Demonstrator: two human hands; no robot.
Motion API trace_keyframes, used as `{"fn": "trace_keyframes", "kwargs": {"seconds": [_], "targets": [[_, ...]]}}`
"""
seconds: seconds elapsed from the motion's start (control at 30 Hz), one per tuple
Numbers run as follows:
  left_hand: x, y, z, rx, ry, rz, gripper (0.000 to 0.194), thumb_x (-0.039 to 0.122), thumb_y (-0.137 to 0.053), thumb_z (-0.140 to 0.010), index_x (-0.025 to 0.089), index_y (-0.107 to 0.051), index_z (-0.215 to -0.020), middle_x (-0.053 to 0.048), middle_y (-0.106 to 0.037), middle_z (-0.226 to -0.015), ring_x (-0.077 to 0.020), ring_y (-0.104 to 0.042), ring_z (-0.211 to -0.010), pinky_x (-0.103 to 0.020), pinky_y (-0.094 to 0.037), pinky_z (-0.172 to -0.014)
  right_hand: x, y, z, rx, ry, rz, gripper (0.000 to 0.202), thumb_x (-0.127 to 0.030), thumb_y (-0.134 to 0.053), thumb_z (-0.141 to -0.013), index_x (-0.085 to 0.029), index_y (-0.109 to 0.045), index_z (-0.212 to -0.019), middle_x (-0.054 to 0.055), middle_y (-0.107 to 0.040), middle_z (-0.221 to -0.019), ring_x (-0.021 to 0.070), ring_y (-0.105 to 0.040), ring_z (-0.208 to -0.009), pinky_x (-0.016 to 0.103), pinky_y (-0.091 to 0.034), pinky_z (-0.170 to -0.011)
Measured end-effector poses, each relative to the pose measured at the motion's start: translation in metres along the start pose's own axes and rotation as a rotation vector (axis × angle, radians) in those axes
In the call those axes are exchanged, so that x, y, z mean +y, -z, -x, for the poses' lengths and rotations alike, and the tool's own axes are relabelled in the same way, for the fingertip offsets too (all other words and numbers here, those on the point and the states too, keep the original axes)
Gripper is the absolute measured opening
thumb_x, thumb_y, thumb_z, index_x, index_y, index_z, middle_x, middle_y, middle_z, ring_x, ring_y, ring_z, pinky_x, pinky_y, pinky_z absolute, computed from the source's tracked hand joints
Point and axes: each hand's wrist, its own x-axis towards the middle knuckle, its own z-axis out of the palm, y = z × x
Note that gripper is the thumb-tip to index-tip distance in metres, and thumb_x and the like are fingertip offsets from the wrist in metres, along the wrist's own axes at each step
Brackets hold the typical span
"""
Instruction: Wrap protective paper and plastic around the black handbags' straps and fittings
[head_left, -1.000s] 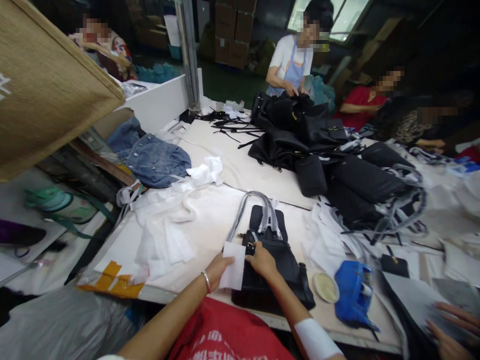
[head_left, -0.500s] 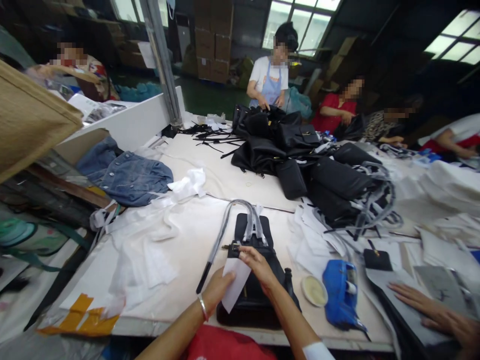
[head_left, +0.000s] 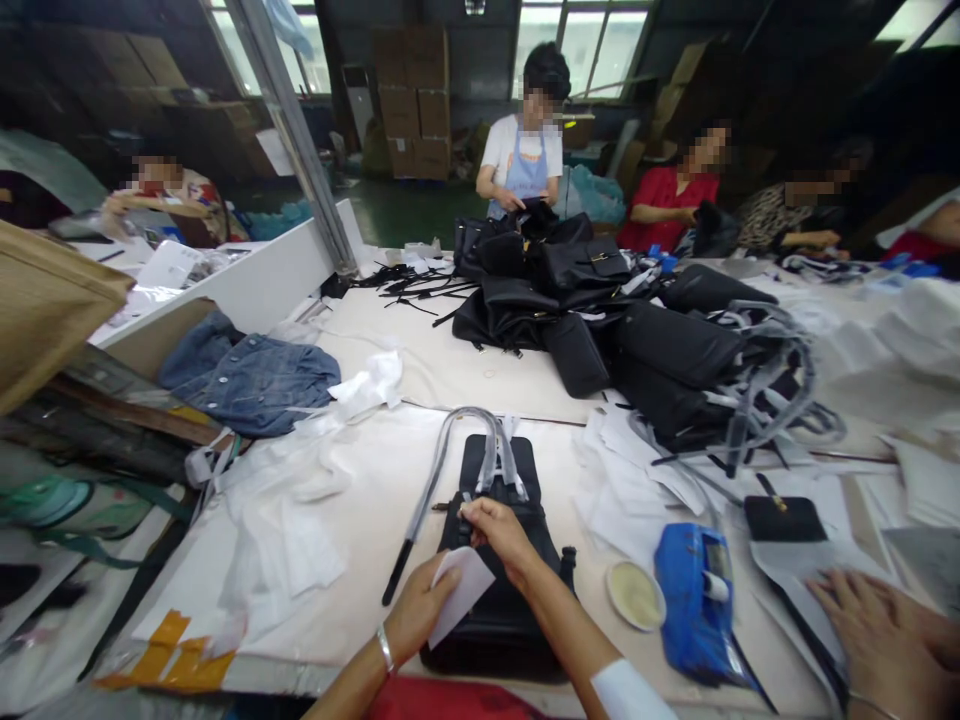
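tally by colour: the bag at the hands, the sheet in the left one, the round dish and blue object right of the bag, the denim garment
Black: 1 (bag)
White: 1 (sheet in the left hand)
Blue: 2 (plastic-looking object, denim garment)
Cream: 1 (round dish)
Total: 5

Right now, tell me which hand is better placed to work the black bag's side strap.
The right hand, probably: its fingertips pinch the side strap on the black bag, while the left hand is occupied with a white sheet.
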Motion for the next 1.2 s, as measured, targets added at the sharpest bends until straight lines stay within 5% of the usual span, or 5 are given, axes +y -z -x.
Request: {"fn": "trace_keyframes", "kwargs": {"seconds": [0.23,0.4,0.83,1.07,1.2], "targets": [[0.011,-0.004,0.002,-0.048,0.145,0.116,0.049,0.048,-0.052,-0.08,0.015,-0.06,-0.115,-0.007,-0.071,-0.091,-0.0234,-0.062,-0.081,-0.034,-0.047,-0.076,0.012,0.01,0.003,-0.021,-0.222,-0.3,0.034,-0.048,-0.068,-0.069,-0.017,-0.055,-0.076,-0.004,-0.051,-0.059,0.0066,-0.048,-0.047,0.019,-0.037,-0.048],[0.015,0.007,0.003,-0.014,0.152,0.214,0.049,0.048,-0.059,-0.075,0.014,-0.064,-0.11,-0.009,-0.07,-0.101,-0.0255,-0.062,-0.091,-0.036,-0.045,-0.087,0.004,0.003,0.012,-0.111,-0.063,-0.174,0.036,-0.049,-0.067,-0.069,-0.017,-0.056,-0.079,-0.004,-0.054,-0.063,0.0065,-0.048,-0.05,0.019,-0.036,-0.049],[0.003,0.033,-0.004,-0.207,0.183,0.382,0.044,0.04,-0.064,-0.073,0.013,-0.064,-0.108,-0.01,-0.071,-0.097,-0.0246,-0.064,-0.086,-0.037,-0.047,-0.083,0.001,-0.019,0.024,0.105,0.07,0.002,0.032,-0.041,-0.07,-0.068,-0.018,-0.057,-0.086,-0.006,-0.049,-0.058,0.0063,-0.041,-0.049,0.019,-0.031,-0.048],[-0.016,0.061,-0.021,0.107,0.199,0.474,0.039,0.032,-0.063,-0.073,0.011,-0.062,-0.106,-0.011,-0.072,-0.09,-0.0249,-0.066,-0.084,-0.037,-0.05,-0.076,-0.001,-0.022,0.042,0.183,0.09,0.04,0.028,-0.042,-0.067,-0.071,-0.019,-0.058,-0.084,-0.001,-0.055,-0.072,0.0122,-0.051,-0.065,0.023,-0.042,-0.056],[-0.008,0.059,-0.032,0.169,0.155,0.466,0.039,0.031,-0.065,-0.072,0.012,-0.063,-0.106,-0.01,-0.072,-0.094,-0.027,-0.064,-0.092,-0.039,-0.049,-0.082,-0.008,-0.034,0.052,0.107,0.147,0.162,0.026,-0.04,-0.065,-0.074,-0.02,-0.061,-0.09,-0.001,-0.057,-0.069,0.014,-0.053,-0.065,0.025,-0.042,-0.061]]}}
